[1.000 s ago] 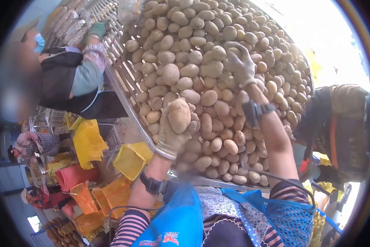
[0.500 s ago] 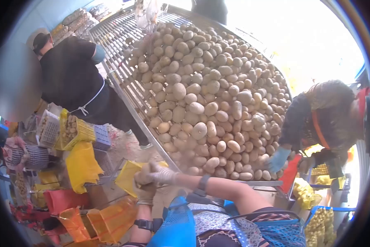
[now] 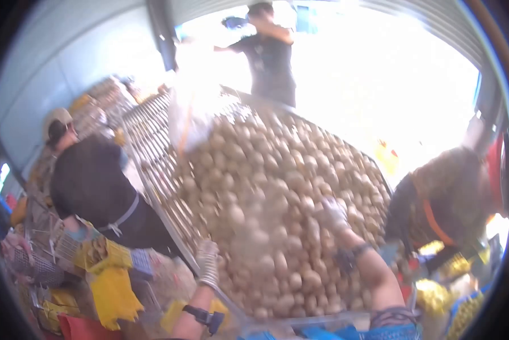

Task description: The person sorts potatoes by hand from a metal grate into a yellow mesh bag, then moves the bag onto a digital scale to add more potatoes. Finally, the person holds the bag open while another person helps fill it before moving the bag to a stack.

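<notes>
A large heap of potatoes (image 3: 237,215) covers most of a slatted metal sorting table (image 3: 148,133). My right hand (image 3: 332,216), in a pale glove, reaches over the middle right of the heap. Its fingertips blur into the potatoes there, so whether it grips one does not show. At the table's left rim is my left hand (image 3: 207,262), in a striped pale glove, fingers pointing away from me and nothing visible in them. Below that wrist lies a yellow container or bag (image 3: 172,317), partly hidden by my forearm.
A person in dark clothes (image 3: 96,187) bends by yellow and pale crates (image 3: 104,255) at left. Another person (image 3: 435,192) leans in at right, near yellow bags (image 3: 433,294). A third person (image 3: 271,56) stands behind the table, near a whitish sack (image 3: 189,107).
My hands, together over the yellow container at lower left, have parted. The right moved onto the potato heap, the left up to the rim. The view tilted up; the whole far person shows.
</notes>
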{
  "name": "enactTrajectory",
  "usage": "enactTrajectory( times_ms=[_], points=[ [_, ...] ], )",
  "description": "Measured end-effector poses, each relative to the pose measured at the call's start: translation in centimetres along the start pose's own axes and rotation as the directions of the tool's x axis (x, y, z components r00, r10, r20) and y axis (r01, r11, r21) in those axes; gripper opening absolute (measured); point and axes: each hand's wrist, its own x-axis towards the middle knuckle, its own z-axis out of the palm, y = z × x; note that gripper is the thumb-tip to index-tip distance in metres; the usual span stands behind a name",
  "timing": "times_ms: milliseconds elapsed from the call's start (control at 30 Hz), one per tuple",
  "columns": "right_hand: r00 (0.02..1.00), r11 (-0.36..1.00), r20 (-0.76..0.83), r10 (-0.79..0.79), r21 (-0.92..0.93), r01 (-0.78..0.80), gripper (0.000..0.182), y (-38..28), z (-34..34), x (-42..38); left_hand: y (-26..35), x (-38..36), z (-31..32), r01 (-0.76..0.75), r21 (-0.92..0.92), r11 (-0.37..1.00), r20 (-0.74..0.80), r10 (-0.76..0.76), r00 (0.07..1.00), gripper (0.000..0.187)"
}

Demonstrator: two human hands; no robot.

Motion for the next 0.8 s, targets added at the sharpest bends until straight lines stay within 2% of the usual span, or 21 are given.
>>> enactTrajectory(
  times_ms=[33, 67, 100, 133, 167, 233, 267, 333, 400, 433, 467, 500, 533, 567, 600, 633, 667, 733, 767, 800],
  points=[
    [0.990, 0.975, -0.040, -0.135, -0.184, 0.126, 0.058, 3.2, 1.8, 1.0, -1.2, 2.5, 2.4, -0.129, 0.172, 0.977, 0.045, 0.123, 0.991, 0.028],
    [0.980, 0.953, 0.095, -0.174, -0.235, 0.192, 0.054, 3.8, 1.6, 2.5, -2.3, 5.2, 4.7, -0.237, 0.340, 0.910, 0.103, 0.215, 0.971, 0.034],
    [0.920, 0.924, 0.361, -0.154, -0.277, 0.264, 0.061, 5.3, 1.3, 2.8, -3.2, 8.0, 6.4, -0.291, 0.527, 0.798, 0.120, 0.269, 0.956, 0.040],
    [0.914, 0.887, 0.313, -0.259, -0.298, 0.354, 0.070, 6.2, 1.8, 2.4, -4.3, 9.7, 7.5, -0.308, 0.698, 0.646, 0.142, 0.297, 0.944, 0.046],
    [0.917, 0.918, 0.322, -0.236, -0.235, 0.319, 0.074, 6.2, 1.6, 2.4, -4.3, 10.7, 8.9, -0.360, 0.778, 0.515, 0.162, 0.389, 0.907, 0.056],
    [0.912, 0.957, 0.341, -0.227, -0.094, 0.273, 0.082, 5.8, 1.5, 2.7, -1.7, 9.3, 12.7, -0.241, 0.866, 0.438, 0.092, 0.334, 0.938, 0.060],
    [0.914, 0.945, 0.280, -0.292, -0.064, 0.321, 0.084, 6.4, 2.1, 2.8, -1.0, 8.7, 14.1, -0.168, 0.899, 0.404, 0.048, 0.290, 0.956, 0.061],
    [0.908, 0.906, 0.236, -0.346, -0.168, 0.389, 0.075, 6.1, 1.8, 2.5, -1.9, 9.4, 13.8, -0.226, 0.942, 0.248, 0.117, 0.389, 0.914, 0.066],
    [0.889, 0.876, 0.091, -0.450, -0.152, 0.459, 0.072, 8.1, 3.9, 2.7, -1.1, 9.9, 12.5, -0.387, 0.837, 0.388, 0.252, 0.355, 0.900, 0.056],
    [0.898, 0.895, 0.188, -0.397, -0.136, 0.424, 0.074, 8.3, 3.7, 2.6, -1.7, 9.9, 12.2, -0.323, 0.647, 0.690, 0.152, 0.299, 0.942, 0.045],
    [0.896, 0.909, 0.270, -0.353, -0.127, 0.397, 0.076, 8.0, 3.3, 3.0, -2.0, 10.5, 11.9, -0.245, 0.369, 0.897, 0.053, 0.243, 0.969, 0.037],
    [0.924, 0.930, 0.166, -0.345, -0.068, 0.360, 0.077, 7.5, 2.5, 3.0, 0.0, 9.6, 11.8, 0.039, 0.072, 0.997, 0.101, -0.046, 0.994, 0.040],
    [0.945, 0.947, 0.065, -0.319, -0.007, 0.320, 0.077, 7.0, 2.1, 2.3, 2.3, 7.6, 11.6, 0.334, -0.227, 0.915, 0.223, -0.285, 0.932, 0.044],
    [0.973, 0.928, 0.017, -0.230, 0.305, 0.214, 0.075, 6.4, 2.4, 1.7, 3.3, 6.3, 11.1, 0.336, -0.230, 0.913, 0.182, -0.299, 0.937, 0.044],
    [0.994, 0.811, -0.010, -0.110, 0.577, 0.095, 0.072, 5.9, 2.4, 1.1, 3.9, 5.5, 10.9, 0.465, -0.436, 0.771, 0.368, -0.319, 0.873, 0.050],
    [0.995, 0.445, 0.098, -0.015, 0.892, -0.081, 0.063, 3.5, 1.0, 0.4, 4.2, 4.3, 10.6, 0.601, -0.574, 0.556, 0.551, -0.281, 0.786, 0.057],
    [0.987, 0.284, 0.155, -0.045, 0.949, -0.136, 0.059, 0.7, -1.0, -0.4, 4.5, 2.9, 10.3, 0.611, -0.576, 0.544, 0.552, -0.292, 0.781, 0.057],
    [0.924, 0.206, 0.357, -0.134, 0.923, -0.326, 0.058, -1.0, -0.7, -2.4, 4.7, 0.5, 9.8, 0.635, -0.620, 0.461, 0.602, -0.239, 0.762, 0.059],
    [0.900, -0.094, 0.423, -0.107, 0.897, -0.432, 0.059, -3.4, -0.7, -3.4, 4.6, -0.7, 9.2, 0.628, -0.620, 0.470, 0.608, -0.218, 0.764, 0.061],
    [0.867, -0.386, 0.489, -0.099, 0.784, -0.486, 0.061, -6.4, -0.7, -4.5, 4.8, -1.7, 8.6, 0.635, -0.624, 0.455, 0.617, -0.212, 0.758, 0.061]
  ],
)
